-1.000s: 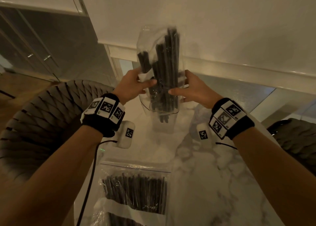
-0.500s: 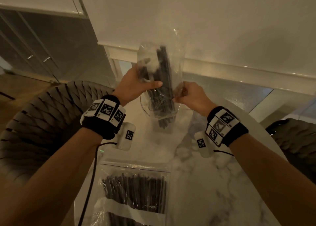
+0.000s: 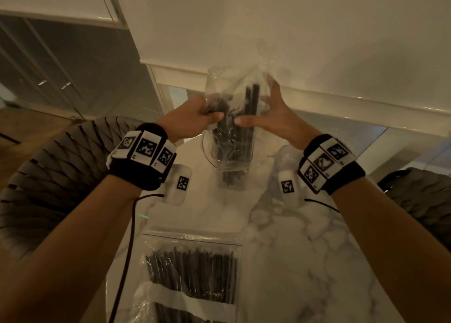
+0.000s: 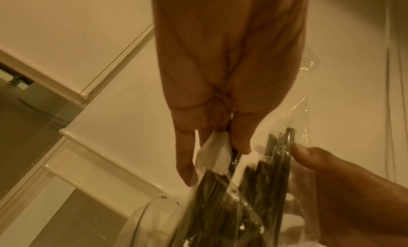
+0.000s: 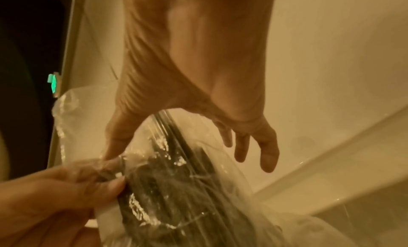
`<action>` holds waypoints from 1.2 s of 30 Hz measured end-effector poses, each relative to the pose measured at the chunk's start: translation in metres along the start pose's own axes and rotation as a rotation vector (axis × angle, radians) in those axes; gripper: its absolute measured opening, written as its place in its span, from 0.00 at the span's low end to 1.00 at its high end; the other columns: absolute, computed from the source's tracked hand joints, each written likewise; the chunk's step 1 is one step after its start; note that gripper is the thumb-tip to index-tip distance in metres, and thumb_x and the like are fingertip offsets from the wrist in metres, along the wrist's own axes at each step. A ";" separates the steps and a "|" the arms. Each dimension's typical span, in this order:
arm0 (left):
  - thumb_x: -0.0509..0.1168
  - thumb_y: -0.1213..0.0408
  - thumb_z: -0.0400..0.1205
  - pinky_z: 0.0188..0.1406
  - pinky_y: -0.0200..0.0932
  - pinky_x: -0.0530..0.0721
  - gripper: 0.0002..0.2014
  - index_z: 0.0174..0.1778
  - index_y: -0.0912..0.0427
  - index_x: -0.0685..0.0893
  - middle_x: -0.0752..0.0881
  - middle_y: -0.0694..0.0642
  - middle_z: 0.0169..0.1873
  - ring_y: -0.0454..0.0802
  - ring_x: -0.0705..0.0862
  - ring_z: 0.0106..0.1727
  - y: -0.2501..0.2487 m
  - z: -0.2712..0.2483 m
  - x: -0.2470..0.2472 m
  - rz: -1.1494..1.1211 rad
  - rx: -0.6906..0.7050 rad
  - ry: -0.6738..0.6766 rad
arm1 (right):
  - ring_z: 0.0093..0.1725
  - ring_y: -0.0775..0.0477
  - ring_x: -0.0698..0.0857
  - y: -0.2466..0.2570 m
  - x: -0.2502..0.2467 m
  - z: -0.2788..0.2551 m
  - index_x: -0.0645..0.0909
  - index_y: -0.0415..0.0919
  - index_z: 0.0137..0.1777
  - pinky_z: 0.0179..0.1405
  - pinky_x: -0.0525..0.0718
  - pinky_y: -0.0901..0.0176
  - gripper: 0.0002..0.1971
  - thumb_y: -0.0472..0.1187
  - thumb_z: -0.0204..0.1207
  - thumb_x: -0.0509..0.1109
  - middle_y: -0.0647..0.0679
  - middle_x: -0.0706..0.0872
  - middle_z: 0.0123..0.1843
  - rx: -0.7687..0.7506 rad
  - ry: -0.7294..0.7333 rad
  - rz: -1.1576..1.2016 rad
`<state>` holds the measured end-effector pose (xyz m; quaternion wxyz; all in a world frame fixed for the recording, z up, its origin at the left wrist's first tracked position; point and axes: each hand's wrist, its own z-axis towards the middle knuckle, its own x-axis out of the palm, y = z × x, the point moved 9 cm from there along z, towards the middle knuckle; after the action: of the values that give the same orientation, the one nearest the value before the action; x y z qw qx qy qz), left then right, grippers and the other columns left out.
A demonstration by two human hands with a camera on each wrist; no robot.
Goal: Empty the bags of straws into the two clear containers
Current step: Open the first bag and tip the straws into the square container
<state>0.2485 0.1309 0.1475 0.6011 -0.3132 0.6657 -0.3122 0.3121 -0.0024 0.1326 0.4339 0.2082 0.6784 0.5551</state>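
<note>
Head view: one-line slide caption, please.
Both hands, left hand and right hand, hold an upended bag of black straws over a clear container.

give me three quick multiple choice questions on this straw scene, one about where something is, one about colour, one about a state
1. Where does the sealed bag of straws lie?
A. on the marble table near the person
B. on the woven chair
C. inside the container

2. What colour are the straws?
A. white
B. black
C. red

3. What is the left hand doing?
A. resting flat on the table
B. hanging idle
C. gripping the upturned bag

Key: 1 A, the sealed bag lies flat on the marble table. 2 B, the straws look black in every view. 3 C, the left hand pinches the upturned bag over the clear container, while the right hand is spread against it.
</note>
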 end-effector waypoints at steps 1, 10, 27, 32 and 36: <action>0.59 0.73 0.84 0.64 0.33 0.76 0.21 0.74 0.59 0.72 0.80 0.57 0.68 0.48 0.78 0.68 -0.002 0.001 0.002 0.005 0.009 0.018 | 0.81 0.42 0.62 0.006 0.000 0.002 0.42 0.58 0.81 0.76 0.68 0.40 0.61 0.51 0.57 0.84 0.44 0.53 0.85 -0.025 -0.008 0.058; 0.51 0.50 0.86 0.60 0.47 0.83 0.22 0.73 0.54 0.75 0.82 0.54 0.66 0.48 0.81 0.64 0.001 -0.014 -0.028 -0.115 -0.033 -0.168 | 0.46 0.55 0.87 0.022 -0.035 0.002 0.88 0.43 0.47 0.59 0.85 0.45 0.14 0.53 0.70 0.73 0.49 0.91 0.45 -0.203 -0.191 -0.173; 0.72 0.66 0.77 0.49 0.29 0.84 0.10 0.51 0.66 0.88 0.89 0.50 0.42 0.36 0.88 0.43 -0.035 -0.036 -0.083 -0.286 0.206 -0.644 | 0.29 0.77 0.80 0.071 -0.065 -0.025 0.89 0.41 0.44 0.36 0.75 0.86 0.07 0.43 0.72 0.74 0.59 0.84 0.32 -0.266 -0.337 -0.451; 0.66 0.68 0.80 0.50 0.37 0.84 0.03 0.42 0.55 0.82 0.88 0.57 0.44 0.51 0.87 0.48 -0.048 -0.042 -0.088 -0.370 0.308 -0.720 | 0.32 0.61 0.81 0.094 -0.067 -0.039 0.81 0.32 0.42 0.35 0.76 0.80 0.06 0.36 0.74 0.67 0.42 0.88 0.40 -0.400 -0.493 -0.360; 0.59 0.68 0.84 0.50 0.43 0.86 0.02 0.47 0.62 0.76 0.87 0.65 0.46 0.57 0.88 0.48 -0.067 -0.050 -0.088 -0.427 0.435 -0.774 | 0.37 0.56 0.80 0.117 -0.070 -0.054 0.79 0.31 0.44 0.38 0.73 0.82 0.07 0.36 0.74 0.65 0.39 0.87 0.42 -0.490 -0.571 -0.355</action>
<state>0.2085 0.1621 0.2582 0.7783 -0.4031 0.2338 -0.4209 0.2825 -0.0522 0.2672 0.7302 0.1241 0.4042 0.5367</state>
